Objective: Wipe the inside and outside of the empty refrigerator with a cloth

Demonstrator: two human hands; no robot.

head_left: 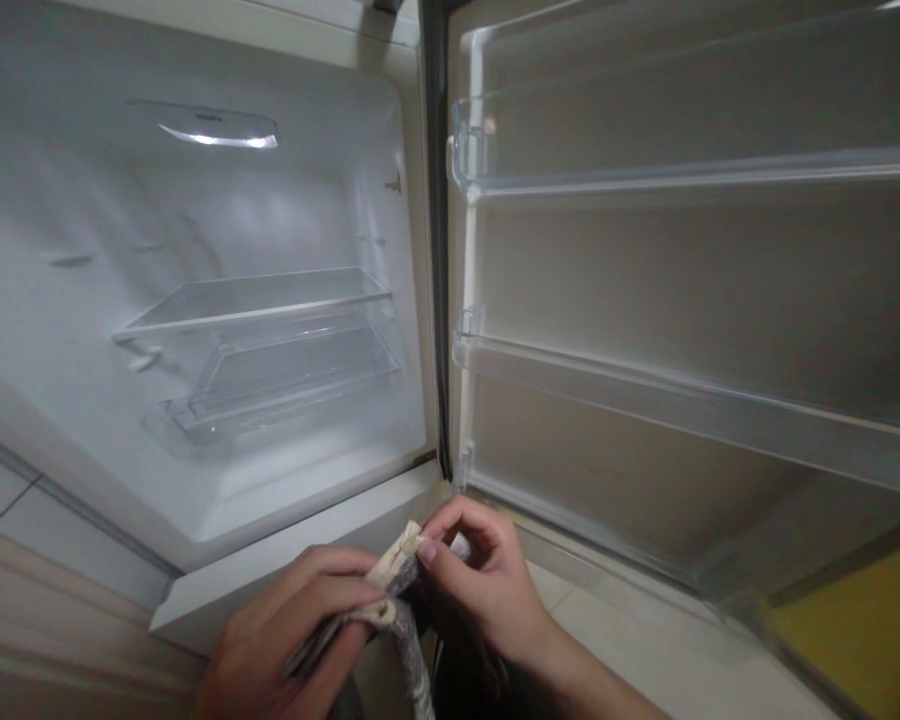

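Cloth sits between the two hands at the bottom of the head view, in front of the low front edge of the open fridge. It is soft and bendy, cream in some parts and speckled grey in others. The cream part looks rough and a bit wrinkly, and one bit of it curls over into a little roll. A grey strip hangs down below, like a tail. The fridge has smooth white walls inside. Its shelf is flat and see-through, with a pale front edge. Under that is a clear plastic tray, shaped like a shallow box. The door is wide open on the right, big and dull, with a dark strip running up between it and the fridge.

The left hand comes up from the bottom with its fingers bent. It grips the cloth between its thumb and fingers. The right hand reaches in from the lower right with its fingers curled round. Its thumb and fingertip pinch the cream end.

I count two hands, one cloth, one shelf, one tray and one light, glowing near the top. Three small ledges stick out on the left wall. Two long clear bars cross the door. One yellow patch shows at the lower right; I cannot tell what it is.
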